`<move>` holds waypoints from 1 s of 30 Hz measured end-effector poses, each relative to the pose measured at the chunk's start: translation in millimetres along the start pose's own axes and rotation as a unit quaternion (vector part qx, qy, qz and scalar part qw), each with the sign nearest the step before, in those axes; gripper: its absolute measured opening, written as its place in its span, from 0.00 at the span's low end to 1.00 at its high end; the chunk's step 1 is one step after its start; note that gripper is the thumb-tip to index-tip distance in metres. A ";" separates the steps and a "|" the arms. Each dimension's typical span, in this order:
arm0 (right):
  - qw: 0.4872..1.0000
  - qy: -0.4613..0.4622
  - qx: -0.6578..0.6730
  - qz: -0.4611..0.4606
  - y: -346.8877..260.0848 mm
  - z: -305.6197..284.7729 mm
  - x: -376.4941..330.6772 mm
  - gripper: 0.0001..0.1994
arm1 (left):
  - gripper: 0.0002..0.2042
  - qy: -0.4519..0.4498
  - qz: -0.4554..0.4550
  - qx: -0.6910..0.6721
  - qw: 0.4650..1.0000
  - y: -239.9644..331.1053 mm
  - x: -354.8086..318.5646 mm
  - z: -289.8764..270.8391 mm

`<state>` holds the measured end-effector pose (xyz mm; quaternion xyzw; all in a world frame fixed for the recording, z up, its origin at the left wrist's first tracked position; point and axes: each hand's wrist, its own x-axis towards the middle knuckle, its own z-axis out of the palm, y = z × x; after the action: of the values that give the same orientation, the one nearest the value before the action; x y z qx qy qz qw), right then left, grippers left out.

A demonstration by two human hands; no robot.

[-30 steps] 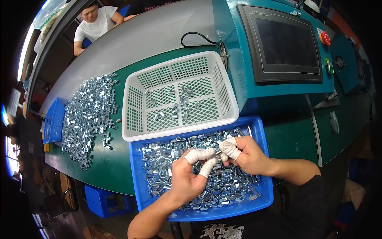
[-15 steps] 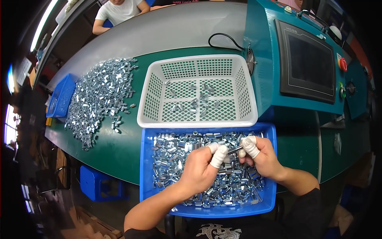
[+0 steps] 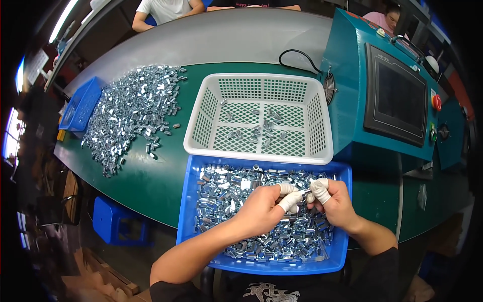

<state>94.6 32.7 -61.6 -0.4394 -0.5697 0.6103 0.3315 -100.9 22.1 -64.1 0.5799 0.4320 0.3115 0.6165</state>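
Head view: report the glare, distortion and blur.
Head view: glints speckle the metal pieces in the blue tray; the light tube burns out to white; the green table has a bowed near edge; the lower left background looks dim and soft.

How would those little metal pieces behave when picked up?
The metal pieces in the blue tray look stiff and probably heavy for their size, given their sheen. Smooth surfaces may make them slippery; flat-looking sides should discourage rolling.
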 end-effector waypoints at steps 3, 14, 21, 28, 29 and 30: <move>1.000 0.001 -0.010 0.002 2.9 2.2 2.0 0.14 | 0.10 0.045 0.053 0.045 0.997 0.9 0.0 -0.6; 1.000 -0.011 -0.012 0.012 2.9 -1.1 4.6 0.17 | 0.10 0.061 0.036 0.014 0.997 2.7 0.5 -2.5; 1.000 -0.020 0.005 0.018 7.4 -4.0 2.5 0.15 | 0.10 0.073 0.068 0.040 0.994 2.6 -0.7 -1.3; 0.998 -0.066 0.012 0.018 2.3 -3.8 3.6 0.17 | 0.09 0.067 0.092 -0.005 0.993 5.5 -2.0 -2.8; 0.992 -0.112 0.025 0.056 3.1 -5.0 4.2 0.20 | 0.10 0.069 0.106 -0.008 0.992 8.3 -2.0 -3.0; 0.982 -0.157 0.039 0.094 4.1 -6.6 5.3 0.23 | 0.10 0.061 0.101 -0.009 0.993 10.7 -0.6 -3.2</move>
<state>99.0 39.7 -66.3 -0.3771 -0.5463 0.7218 0.1959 -102.8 24.4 -53.3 0.5949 0.4057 0.4108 0.5593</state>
